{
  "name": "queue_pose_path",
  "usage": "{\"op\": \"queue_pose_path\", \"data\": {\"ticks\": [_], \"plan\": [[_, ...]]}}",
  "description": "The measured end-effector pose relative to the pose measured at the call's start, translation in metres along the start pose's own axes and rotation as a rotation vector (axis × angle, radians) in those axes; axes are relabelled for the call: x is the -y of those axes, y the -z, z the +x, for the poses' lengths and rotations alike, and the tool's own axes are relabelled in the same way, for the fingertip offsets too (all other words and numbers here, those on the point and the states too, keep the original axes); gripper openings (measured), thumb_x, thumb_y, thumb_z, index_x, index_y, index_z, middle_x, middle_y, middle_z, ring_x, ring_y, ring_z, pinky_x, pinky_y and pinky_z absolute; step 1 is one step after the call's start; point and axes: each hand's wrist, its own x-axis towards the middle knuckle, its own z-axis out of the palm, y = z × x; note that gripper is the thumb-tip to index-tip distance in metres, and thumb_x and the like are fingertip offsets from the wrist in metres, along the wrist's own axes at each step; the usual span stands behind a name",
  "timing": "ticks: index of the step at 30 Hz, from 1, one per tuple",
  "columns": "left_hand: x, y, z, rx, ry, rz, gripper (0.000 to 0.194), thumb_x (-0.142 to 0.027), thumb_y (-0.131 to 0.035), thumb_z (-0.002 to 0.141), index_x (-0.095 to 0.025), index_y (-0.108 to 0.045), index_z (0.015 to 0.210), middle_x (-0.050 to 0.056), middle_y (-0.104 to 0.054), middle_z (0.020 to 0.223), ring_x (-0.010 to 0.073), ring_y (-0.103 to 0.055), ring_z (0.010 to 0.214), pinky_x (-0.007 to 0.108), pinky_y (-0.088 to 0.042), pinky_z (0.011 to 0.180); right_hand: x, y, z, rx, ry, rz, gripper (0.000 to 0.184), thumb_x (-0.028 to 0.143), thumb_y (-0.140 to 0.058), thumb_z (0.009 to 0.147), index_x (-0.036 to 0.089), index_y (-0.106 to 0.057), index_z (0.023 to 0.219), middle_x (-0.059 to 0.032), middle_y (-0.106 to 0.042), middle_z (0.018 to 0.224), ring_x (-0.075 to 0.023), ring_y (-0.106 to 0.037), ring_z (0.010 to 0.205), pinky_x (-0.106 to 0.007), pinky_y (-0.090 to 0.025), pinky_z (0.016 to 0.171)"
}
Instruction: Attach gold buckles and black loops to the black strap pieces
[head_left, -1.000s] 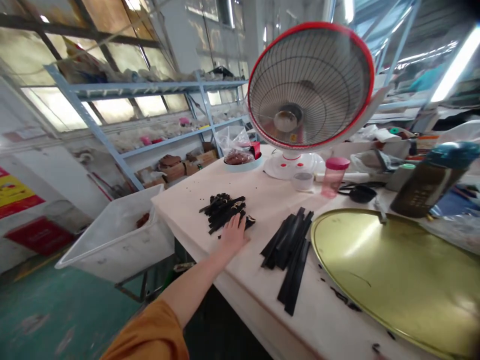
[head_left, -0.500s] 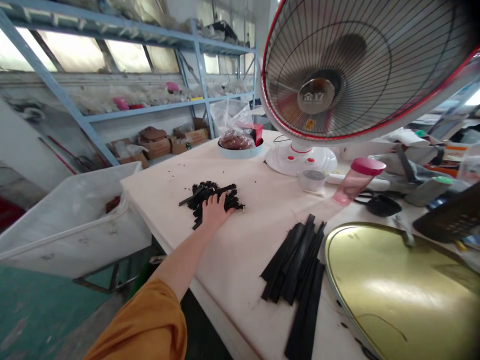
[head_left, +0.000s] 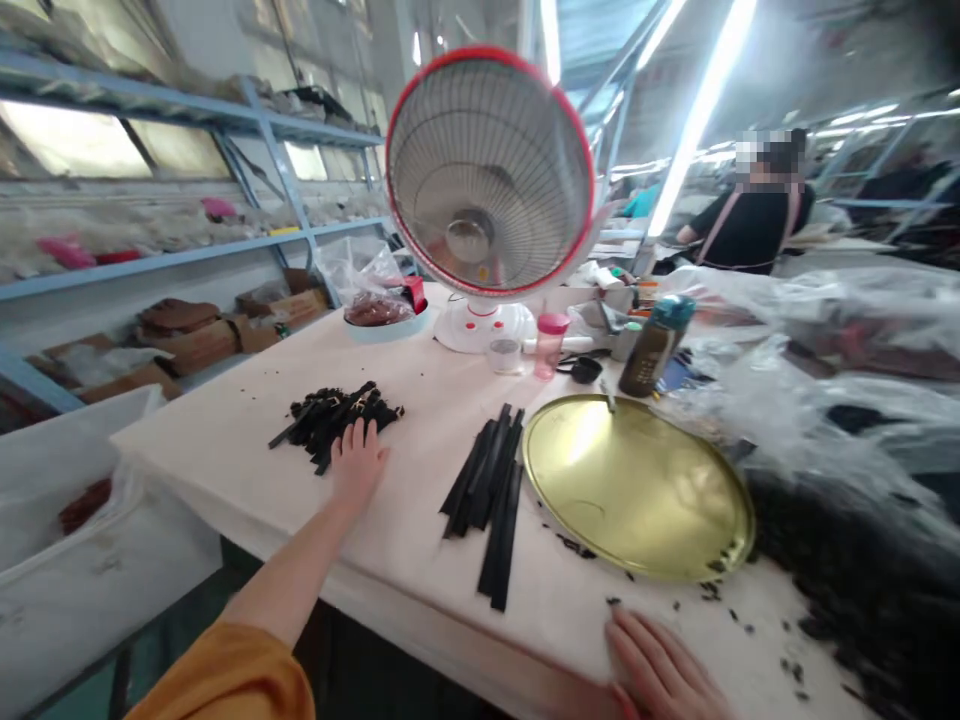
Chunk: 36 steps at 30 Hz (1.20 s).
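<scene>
A: Where is the left hand (head_left: pixel 358 462)?

B: It lies flat on the pale surface (head_left: pixel 225 440), fingers spread and empty, the fingertips touching the near edge of a heap of small black pieces (head_left: pixel 334 415). The arm reaches out from an orange sleeve (head_left: pixel 225 675) at about seven o'clock in the view.

A: And the right hand (head_left: pixel 660 670)?

B: Down at five o'clock, palm on the surface near its front edge, fingers loosely open, gripping nothing. A few dark crumbs lie scattered just beyond it.

A: What sits between the hands?

B: A bundle of long black strips (head_left: pixel 489 490), fanned out and pointing roughly toward twelve o'clock. Just beside it, at its three o'clock, lies a round gold tray (head_left: pixel 637 490), bare apart from a glare.

A: Behind all that?

B: A red-rimmed fan-shaped appliance (head_left: pixel 489 170) stands at twelve o'clock on a white base. Near its foot are a pink-lidded cup (head_left: pixel 551 343), a dark bottle with a teal cap (head_left: pixel 656 345) and a bowl of brownish things (head_left: pixel 382 315) under a clear bag. Blue shelving (head_left: pixel 187 250) runs along the left wall, and a white bin (head_left: pixel 67 560) stands at nine o'clock. Another person in dark clothes (head_left: pixel 754 225) stands far off at two o'clock.
</scene>
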Motion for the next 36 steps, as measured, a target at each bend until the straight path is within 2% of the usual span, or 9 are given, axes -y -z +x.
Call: {"op": "queue_pose_path", "data": {"ticks": [3,6,9,13,17,21,25,28,36], "plan": [[-0.027,0.02,-0.053,0.033,-0.005,-0.102,0.05,-0.033,-0.034,0.085,-0.01,-0.036,0.13,0.017,-0.037,0.135,0.028,-0.038,0.12,0.04,-0.03,0.096,0.012,0.017,0.013,0.086,-0.114,0.032,0.041,0.035,-0.054,0.077,0.021,-0.055,0.115,-0.0063,-0.058,0.118,-0.025,-0.052,0.106,-0.037,-0.039,0.091],[-0.053,0.032,-0.091,0.125,0.052,-0.182,0.047,-0.033,-0.031,0.085,-0.009,-0.043,0.124,0.017,-0.051,0.121,0.0273,-0.05,0.107,0.039,-0.038,0.088,0.021,0.03,0.019,0.132,-0.222,0.132,0.037,0.03,-0.053,0.077,0.017,-0.055,0.112,-0.0089,-0.057,0.118,-0.0245,-0.049,0.108,-0.038,-0.037,0.094],[-0.08,0.041,-0.11,0.166,0.049,-0.27,0.051,-0.041,-0.029,0.086,-0.008,-0.043,0.122,0.018,-0.054,0.116,0.0281,-0.051,0.107,0.039,-0.039,0.088,0.02,0.036,0.012,0.105,-0.237,0.171,0.036,0.031,-0.051,0.08,0.016,-0.053,0.113,-0.0104,-0.055,0.12,-0.0238,-0.046,0.111,-0.039,-0.036,0.096],[-0.124,0.063,-0.126,0.096,-0.023,-0.379,0.069,-0.056,-0.026,0.083,-0.005,-0.032,0.13,0.02,-0.045,0.125,0.0276,-0.044,0.115,0.037,-0.037,0.092,0.013,0.049,-0.019,0.029,-0.242,0.181,0.041,0.033,-0.048,0.081,0.015,-0.05,0.118,-0.0106,-0.055,0.12,-0.0223,-0.046,0.112,-0.038,-0.036,0.097],[-0.167,0.089,-0.139,0.091,-0.126,-0.285,0.081,-0.064,-0.037,0.073,-0.01,-0.027,0.134,0.018,-0.034,0.135,0.0308,-0.034,0.122,0.041,-0.03,0.098,-0.003,0.074,-0.06,-0.007,-0.26,0.132,0.042,0.032,-0.047,0.082,0.015,-0.049,0.12,-0.0112,-0.055,0.12,-0.0228,-0.048,0.111,-0.038,-0.038,0.095],[-0.181,0.092,-0.135,0.191,-0.088,-0.203,0.067,-0.057,-0.034,0.078,-0.018,-0.034,0.132,0.016,-0.035,0.135,0.0318,-0.034,0.122,0.045,-0.03,0.096,-0.047,0.096,-0.094,-0.074,-0.398,-0.002,0.041,0.03,-0.045,0.082,0.015,-0.05,0.12,-0.0127,-0.053,0.122,-0.0236,-0.046,0.113,-0.04,-0.037,0.096],[-0.172,0.073,-0.113,0.174,-0.09,-0.201,0.058,-0.052,-0.029,0.082,-0.02,-0.041,0.128,0.015,-0.04,0.131,0.0302,-0.039,0.119,0.044,-0.033,0.093,-0.102,0.109,-0.111,-0.128,-0.601,-0.13,0.051,0.04,-0.048,0.08,0.013,-0.048,0.123,-0.0149,-0.049,0.126,-0.0264,-0.043,0.115,-0.043,-0.035,0.096],[-0.169,0.056,-0.09,0.136,-0.121,-0.205,0.057,-0.05,-0.027,0.082,-0.018,-0.042,0.127,0.015,-0.043,0.128,0.0301,-0.043,0.115,0.043,-0.035,0.091,-0.13,0.108,-0.113,-0.118,-0.74,-0.171,0.064,0.051,-0.048,0.077,0.008,-0.045,0.124,-0.019,-0.046,0.128,-0.0298,-0.042,0.116,-0.046,-0.033,0.096],[-0.188,0.037,-0.036,0.138,-0.211,-0.163,0.057,-0.047,-0.029,0.081,-0.015,-0.045,0.125,0.014,-0.045,0.127,0.0286,-0.045,0.113,0.042,-0.037,0.091,-0.145,0.093,-0.113,-0.202,-0.938,-0.08,0.073,0.051,-0.049,0.077,0.009,-0.029,0.132,-0.0183,-0.044,0.129,-0.0276,-0.041,0.119,-0.044,-0.035,0.097]]}}
